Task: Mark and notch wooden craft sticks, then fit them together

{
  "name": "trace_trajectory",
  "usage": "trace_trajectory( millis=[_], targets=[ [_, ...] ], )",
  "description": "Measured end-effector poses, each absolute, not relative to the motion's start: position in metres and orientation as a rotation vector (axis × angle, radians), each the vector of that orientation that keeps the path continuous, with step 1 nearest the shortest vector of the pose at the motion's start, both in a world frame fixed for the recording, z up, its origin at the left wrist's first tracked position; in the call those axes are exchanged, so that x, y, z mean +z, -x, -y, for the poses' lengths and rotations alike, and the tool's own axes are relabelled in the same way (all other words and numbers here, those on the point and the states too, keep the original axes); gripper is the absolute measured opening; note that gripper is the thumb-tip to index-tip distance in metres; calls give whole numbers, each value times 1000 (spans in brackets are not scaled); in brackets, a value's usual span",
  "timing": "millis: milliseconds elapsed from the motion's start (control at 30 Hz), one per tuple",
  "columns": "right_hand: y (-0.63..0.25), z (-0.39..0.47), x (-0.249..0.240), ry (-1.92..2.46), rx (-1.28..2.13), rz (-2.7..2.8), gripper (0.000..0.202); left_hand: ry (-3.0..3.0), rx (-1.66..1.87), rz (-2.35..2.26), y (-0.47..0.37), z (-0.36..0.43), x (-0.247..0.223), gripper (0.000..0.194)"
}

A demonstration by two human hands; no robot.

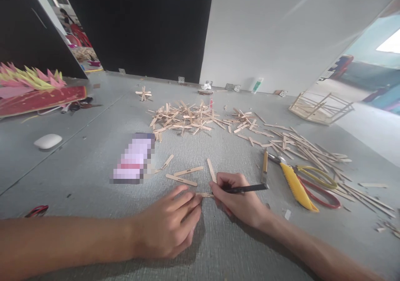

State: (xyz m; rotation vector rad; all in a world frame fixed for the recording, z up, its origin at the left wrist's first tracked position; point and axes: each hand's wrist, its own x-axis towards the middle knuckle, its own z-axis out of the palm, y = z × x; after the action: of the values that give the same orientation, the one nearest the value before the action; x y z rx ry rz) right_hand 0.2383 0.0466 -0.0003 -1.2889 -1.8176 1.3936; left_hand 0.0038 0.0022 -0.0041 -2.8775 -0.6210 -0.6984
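Note:
My left hand (170,222) rests on the grey surface, its fingertips pressed together on the left end of a small wooden craft stick (205,194). My right hand (242,199) is closed around a slim black pen-shaped tool (246,188). Its tip is hidden behind my fingers, so I cannot tell if it is a pen or a craft knife. The right fingertips are at the stick's other end. Just beyond stand out a loose craft stick (211,169) and two slotted craft sticks (189,171), (181,180) lying flat.
A heap of craft sticks (184,116) lies farther back. To the right are a yellow cutter (298,187), pliers with red and yellow handles (321,189) and thin wooden strips (312,151). A phone (134,158) and a white mouse-shaped object (48,141) lie left.

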Motion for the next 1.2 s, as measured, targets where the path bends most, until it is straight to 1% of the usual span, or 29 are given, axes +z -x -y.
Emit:
trace_trajectory(
  millis=[267, 667, 1000, 1200],
  targets=[
    [-233, -45, 5, 1284, 1368, 1817, 43, 2903, -701, 649, -4, -2, -5, 30],
    [-234, -47, -2, 1279, 1328, 1844, 44, 2881, -750, 636, -6, -2, -2, 30],
    [-233, -45, 3, 1291, 1261, 1906, 42, 2900, -686, 660, -4, -1, -6, 27],
    [-235, -47, 3, 1296, 1252, 1915, 42, 2906, -664, 661, -5, -2, -4, 30]
  ],
)
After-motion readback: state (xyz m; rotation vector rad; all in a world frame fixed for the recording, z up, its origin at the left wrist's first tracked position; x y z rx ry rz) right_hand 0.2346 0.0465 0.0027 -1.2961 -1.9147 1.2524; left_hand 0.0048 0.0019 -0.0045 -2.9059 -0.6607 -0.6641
